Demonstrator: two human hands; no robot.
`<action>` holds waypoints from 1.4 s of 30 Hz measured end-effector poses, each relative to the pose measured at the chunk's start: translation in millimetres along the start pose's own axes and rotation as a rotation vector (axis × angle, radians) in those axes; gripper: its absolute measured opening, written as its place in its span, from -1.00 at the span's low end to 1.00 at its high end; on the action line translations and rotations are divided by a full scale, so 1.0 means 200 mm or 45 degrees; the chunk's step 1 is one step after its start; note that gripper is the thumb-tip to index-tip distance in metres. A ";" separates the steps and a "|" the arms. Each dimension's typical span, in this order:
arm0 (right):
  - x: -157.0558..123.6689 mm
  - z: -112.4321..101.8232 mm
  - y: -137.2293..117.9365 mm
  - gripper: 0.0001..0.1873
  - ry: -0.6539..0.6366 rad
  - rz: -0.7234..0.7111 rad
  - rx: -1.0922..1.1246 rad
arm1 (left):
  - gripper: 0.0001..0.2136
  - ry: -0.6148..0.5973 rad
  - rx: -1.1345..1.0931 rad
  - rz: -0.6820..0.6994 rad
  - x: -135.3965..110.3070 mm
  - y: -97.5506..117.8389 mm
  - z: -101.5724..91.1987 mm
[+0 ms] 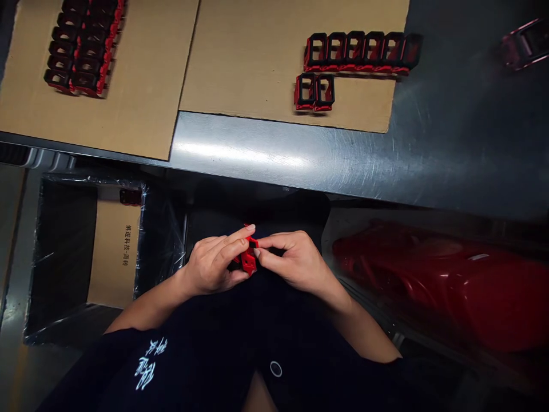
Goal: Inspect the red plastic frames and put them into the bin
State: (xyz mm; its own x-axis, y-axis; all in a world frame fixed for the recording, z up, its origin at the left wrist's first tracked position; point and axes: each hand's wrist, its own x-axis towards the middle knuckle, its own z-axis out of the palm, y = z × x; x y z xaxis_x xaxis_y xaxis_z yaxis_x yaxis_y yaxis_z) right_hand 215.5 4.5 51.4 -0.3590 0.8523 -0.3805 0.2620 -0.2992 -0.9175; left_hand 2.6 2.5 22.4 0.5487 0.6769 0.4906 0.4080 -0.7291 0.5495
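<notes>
In front of my body, below the table edge, my left hand is closed on a small red and black plastic frame part. My fingers cover much of it. The thumb and forefinger of my right hand pinch at the part's right side; whether a separate small piece is between them I cannot tell. Similar red and black frames stand in a row on the cardboard at the upper right, with two more frames just below them.
Further frames stand in two columns on the left cardboard sheet. A plastic-lined box at lower left has one dark red part inside. The metal table edge crosses ahead. Shiny red objects lie at right.
</notes>
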 end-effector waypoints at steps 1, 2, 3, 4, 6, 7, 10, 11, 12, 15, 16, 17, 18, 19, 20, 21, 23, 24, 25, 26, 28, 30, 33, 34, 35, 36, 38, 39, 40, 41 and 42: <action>0.00 -0.01 0.00 -0.77 -0.023 0.002 0.005 | -0.38 -0.001 -0.006 -0.001 0.00 0.00 0.00; -0.01 -0.02 0.01 -0.76 -0.044 0.004 0.008 | -0.38 -0.002 -0.010 -0.004 0.00 0.00 0.00; -0.01 -0.03 0.01 -0.76 -0.065 0.005 0.010 | -0.38 -0.003 -0.014 -0.009 -0.01 0.00 0.00; -0.01 -0.03 0.02 -0.76 -0.085 0.007 0.016 | -0.38 -0.003 -0.015 -0.010 -0.01 0.00 0.00; -0.01 -0.04 0.02 -0.75 -0.116 0.020 0.036 | -0.35 -0.003 -0.013 -0.007 -0.01 0.00 0.00; -0.01 -0.04 0.02 -0.75 -0.120 0.029 0.046 | -0.35 0.000 -0.008 -0.003 -0.01 0.00 0.00; -0.01 -0.02 0.02 -0.78 -0.078 0.055 0.054 | -0.39 -0.012 0.011 0.005 0.00 0.01 -0.01; 0.00 -0.01 0.01 -0.81 -0.041 0.056 0.044 | -0.41 -0.024 0.018 0.006 0.01 0.01 -0.01; 0.00 0.00 0.01 -0.83 -0.002 0.053 0.027 | -0.42 -0.035 0.025 0.007 0.01 0.01 -0.01; 0.00 0.01 -0.01 -0.84 0.037 0.036 -0.034 | -0.43 -0.048 0.037 0.012 0.01 0.01 -0.01; 0.00 0.00 -0.01 -0.82 0.013 0.032 -0.042 | -0.42 -0.047 0.037 0.013 0.01 0.01 -0.01; 0.00 -0.01 -0.01 -0.80 -0.024 0.032 -0.041 | -0.42 -0.047 0.033 0.015 0.01 0.01 -0.01; 0.00 -0.02 -0.01 -0.78 -0.063 0.031 -0.030 | -0.41 -0.047 0.028 0.017 0.01 0.01 -0.01; -0.01 -0.03 0.00 -0.77 -0.098 0.029 -0.013 | -0.41 -0.050 0.025 0.018 0.01 0.00 -0.01; -0.01 -0.05 0.00 -0.76 -0.126 0.024 0.005 | -0.41 -0.051 0.022 0.017 0.01 0.00 -0.01; -0.01 -0.06 0.00 -0.75 -0.145 0.015 0.023 | -0.41 -0.053 0.021 0.014 0.00 0.00 -0.01; -0.02 -0.07 0.01 -0.73 -0.171 -0.005 0.052 | -0.41 -0.060 0.024 0.010 0.00 0.00 -0.01; -0.02 -0.06 0.01 -0.73 -0.168 -0.012 0.061 | -0.41 -0.064 0.027 0.009 0.01 0.00 -0.02; -0.01 -0.06 0.01 -0.74 -0.150 -0.011 0.060 | -0.41 -0.069 0.030 0.011 0.01 0.00 -0.02; -0.01 -0.05 0.01 -0.77 -0.119 0.000 0.048 | -0.41 -0.072 0.033 0.013 0.01 0.01 -0.02; 0.00 -0.03 0.00 -0.82 -0.033 0.031 0.002 | -0.40 -0.074 0.038 0.021 0.02 0.01 -0.02; 0.00 -0.02 0.00 -0.82 0.004 0.042 -0.033 | -0.40 -0.071 0.036 0.024 0.03 0.01 -0.02; 0.00 -0.03 -0.01 -0.78 -0.076 0.023 0.003 | -0.40 -0.077 0.024 0.010 0.02 0.01 -0.02; 0.00 -0.04 0.00 -0.77 -0.111 0.018 0.028 | -0.40 -0.080 0.019 0.003 0.02 0.01 -0.02; 0.00 -0.05 0.00 -0.76 -0.135 0.015 0.055 | -0.40 -0.084 0.016 -0.001 0.01 0.01 -0.02; 0.00 -0.05 0.00 -0.76 -0.150 0.016 0.079 | -0.40 -0.085 0.016 -0.001 0.01 0.01 -0.02; 0.00 -0.05 0.01 -0.76 -0.146 0.031 0.102 | -0.41 -0.085 0.025 0.005 0.01 0.01 -0.02; 0.00 -0.04 0.01 -0.78 -0.121 0.046 0.095 | -0.40 -0.085 0.030 0.012 0.01 0.01 -0.02; 0.00 -0.03 0.01 -0.80 -0.085 0.062 0.080 | -0.40 -0.087 0.033 0.017 0.01 0.01 -0.02; 0.00 -0.01 0.00 -0.82 -0.039 0.075 0.058 | -0.40 -0.086 0.032 0.018 0.02 0.01 -0.02; 0.00 0.00 0.00 -0.84 0.004 0.086 0.036 | -0.40 -0.083 0.029 0.016 0.02 0.01 -0.02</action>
State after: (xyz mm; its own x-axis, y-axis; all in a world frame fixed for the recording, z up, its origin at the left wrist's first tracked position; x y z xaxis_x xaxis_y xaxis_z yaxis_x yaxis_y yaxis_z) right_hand 216.2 5.3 50.8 -0.3384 0.8310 -0.4416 0.2604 -0.3683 -0.8925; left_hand 2.9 4.0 27.6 0.6000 0.6600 0.4521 0.4165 -0.7402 0.5278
